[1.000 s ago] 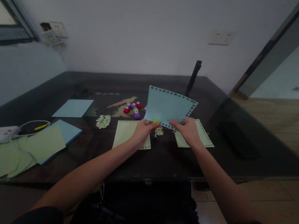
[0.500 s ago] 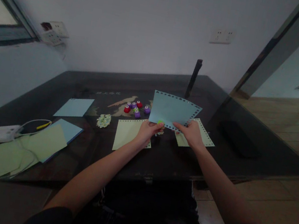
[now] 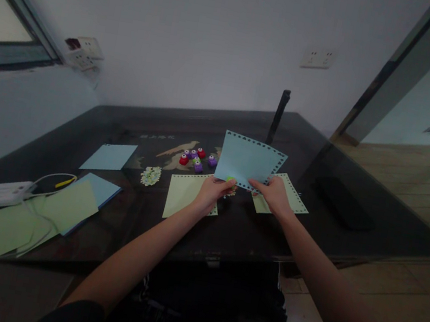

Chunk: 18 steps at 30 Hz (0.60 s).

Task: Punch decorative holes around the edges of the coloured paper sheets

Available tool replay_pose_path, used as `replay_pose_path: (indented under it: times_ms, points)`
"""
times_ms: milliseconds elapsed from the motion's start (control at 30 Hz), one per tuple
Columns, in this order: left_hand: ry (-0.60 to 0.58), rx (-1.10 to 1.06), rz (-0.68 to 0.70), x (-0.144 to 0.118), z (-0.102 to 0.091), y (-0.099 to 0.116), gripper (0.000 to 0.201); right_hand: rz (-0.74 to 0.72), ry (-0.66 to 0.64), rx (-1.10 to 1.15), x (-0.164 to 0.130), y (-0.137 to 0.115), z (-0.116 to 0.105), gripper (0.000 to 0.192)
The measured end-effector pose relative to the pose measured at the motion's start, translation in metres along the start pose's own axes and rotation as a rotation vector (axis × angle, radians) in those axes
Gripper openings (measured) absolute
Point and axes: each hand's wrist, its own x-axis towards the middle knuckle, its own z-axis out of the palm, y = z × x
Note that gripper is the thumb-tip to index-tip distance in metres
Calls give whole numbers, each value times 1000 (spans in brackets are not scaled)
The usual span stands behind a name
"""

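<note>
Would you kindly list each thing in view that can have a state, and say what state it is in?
blue sheet: lifted off the table, edges punched, held at its lower edge.
left hand: closed on a small green punch at the blue sheet's edge.
right hand: pinching the blue sheet.
green sheet: flat, top edge punched.
second green sheet: flat, edges punched.
spare punches: clustered, untouched.
plain blue sheet: flat, unpunched.

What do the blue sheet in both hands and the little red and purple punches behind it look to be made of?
Blue sheet: thin matte paper, apparently; it stands lightly bowed between left hand and right hand, with shapes punched along its edges. Punches: likely moulded plastic, judging by their saturated colours and slight sheen; too small to be sure. Tabletop: dark and glossy, reflective.
</note>
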Motion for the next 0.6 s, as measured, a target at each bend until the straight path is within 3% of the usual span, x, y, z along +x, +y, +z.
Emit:
replay_pose_path:
  times_ms: [300,600]
  points:
    - [-58,23,-28,-2,-1,1,37,36,4,44,1,3,-1,26]
    - [-143,156,10,-4,-4,1,63,41,53,196,4,6,0,33]
